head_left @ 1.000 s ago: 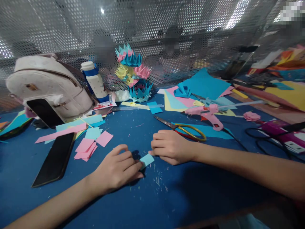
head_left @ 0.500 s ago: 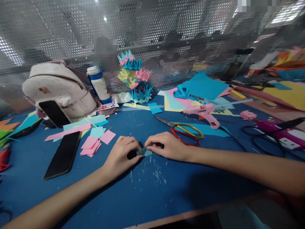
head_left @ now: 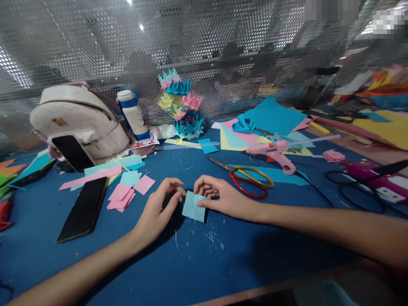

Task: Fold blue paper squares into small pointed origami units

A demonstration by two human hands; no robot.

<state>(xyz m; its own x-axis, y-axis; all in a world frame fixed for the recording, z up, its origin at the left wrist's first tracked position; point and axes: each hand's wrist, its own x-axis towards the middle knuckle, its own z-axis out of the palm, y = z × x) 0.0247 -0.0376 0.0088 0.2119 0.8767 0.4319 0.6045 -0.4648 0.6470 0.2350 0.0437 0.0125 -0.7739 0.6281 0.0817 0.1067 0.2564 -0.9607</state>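
Observation:
A light blue square of paper [head_left: 194,207] is spread nearly flat above the blue table [head_left: 153,272], with a faint crease. My right hand [head_left: 215,194] grips its right edge, the thumb on top and the curled fingers behind. Just left of the paper, my left hand [head_left: 162,202] has its thumb and fingers apart and holds nothing. Left of that hand lie small pink paper squares [head_left: 120,196] and a light blue piece [head_left: 130,177]. Scissors [head_left: 244,174] with red and yellow handles rest beyond my right hand.
A black phone [head_left: 83,210] lies at left, near a white backpack [head_left: 78,119] and a bottle [head_left: 133,114]. Folded paper flowers [head_left: 181,102] stand at the back. Right of the scissors are a pink glue gun [head_left: 276,153], its cable and a purple power strip [head_left: 376,178].
The small blue paper, folded between both hands before, is now opened out. My left hand has let go and its fingers have spread, while my right hand keeps hold.

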